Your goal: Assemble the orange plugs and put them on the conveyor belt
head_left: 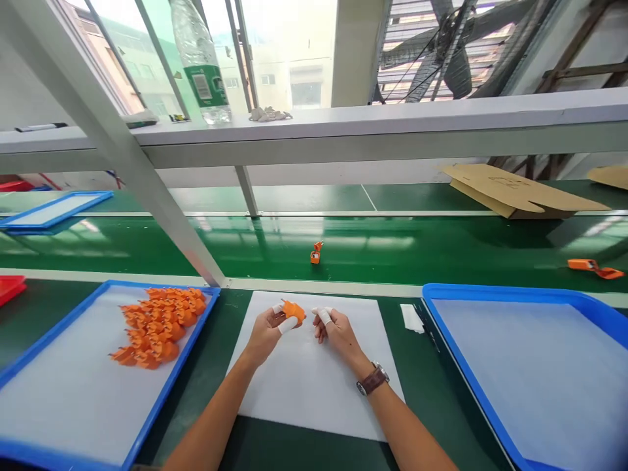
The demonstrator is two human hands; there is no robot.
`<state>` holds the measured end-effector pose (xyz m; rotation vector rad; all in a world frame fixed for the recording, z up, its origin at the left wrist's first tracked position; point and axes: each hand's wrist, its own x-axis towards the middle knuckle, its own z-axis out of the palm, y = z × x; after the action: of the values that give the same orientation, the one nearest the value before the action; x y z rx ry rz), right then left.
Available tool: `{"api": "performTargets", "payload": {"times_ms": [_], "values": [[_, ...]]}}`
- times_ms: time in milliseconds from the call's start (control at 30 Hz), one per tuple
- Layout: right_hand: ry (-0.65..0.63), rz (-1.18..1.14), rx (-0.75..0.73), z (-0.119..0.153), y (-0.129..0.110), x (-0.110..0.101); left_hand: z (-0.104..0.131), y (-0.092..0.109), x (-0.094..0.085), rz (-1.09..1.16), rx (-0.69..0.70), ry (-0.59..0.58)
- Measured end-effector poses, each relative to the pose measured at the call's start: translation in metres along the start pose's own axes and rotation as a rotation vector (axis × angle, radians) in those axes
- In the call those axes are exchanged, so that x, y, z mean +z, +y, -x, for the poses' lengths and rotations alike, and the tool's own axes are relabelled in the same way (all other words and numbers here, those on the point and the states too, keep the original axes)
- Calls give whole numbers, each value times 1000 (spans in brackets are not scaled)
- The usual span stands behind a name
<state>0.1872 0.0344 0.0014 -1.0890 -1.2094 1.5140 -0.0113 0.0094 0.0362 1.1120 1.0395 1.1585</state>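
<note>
An orange plastic part [293, 311] is pinched between the white-covered thumb and fingertips of my left hand [269, 331], above a white sheet [314, 399] on the green table. Just to its right, my right hand [341, 337] has its thumb and index finger, also in white covers, brought close together; whether something tiny sits between them is too small to tell. The right hand is apart from the orange part. On the left, a blue-rimmed tray [196, 340] holds a pile of similar orange parts [159, 324].
A second blue-rimmed tray [471, 373] lies at the right, beside a dark pen [430, 330] and a white scrap [412, 318]. Behind run a green belt [392, 252] with orange pieces [315, 254] and a slanted metal post [161, 196]. Cardboard [520, 190] lies at back right.
</note>
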Motion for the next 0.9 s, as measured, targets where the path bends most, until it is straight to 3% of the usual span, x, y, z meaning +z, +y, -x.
{"api": "performTargets", "payload": {"times_ms": [67, 133, 233, 333, 400, 467, 533, 700, 833, 900], "values": [[-9, 46, -11, 3, 2, 1, 8, 14, -15, -155, 81, 110], [-8, 164, -28, 5, 6, 1, 19, 36, -47, -305, 170, 253], [-44, 325, -49, 6, 13, 1, 42, 80, -123, -441, 255, 553], [-71, 380, -56, 7, 14, 2, 73, 118, -209, -592, 235, 951], [-72, 397, -56, 9, 13, 3, 95, 130, -255, -707, 123, 1066], [-70, 414, -59, 9, 13, 3, 113, 128, -284, -739, 23, 1079], [-66, 423, -51, 9, 14, 3, 127, 119, -298, -743, -72, 1048], [-59, 438, -18, 8, 17, 3, 142, 99, -307, -755, -206, 960], [-52, 447, -17, 9, 14, 4, 142, 115, -312, -845, -186, 999], [-60, 441, -29, 9, 13, 4, 135, 130, -304, -918, -129, 1062]]}}
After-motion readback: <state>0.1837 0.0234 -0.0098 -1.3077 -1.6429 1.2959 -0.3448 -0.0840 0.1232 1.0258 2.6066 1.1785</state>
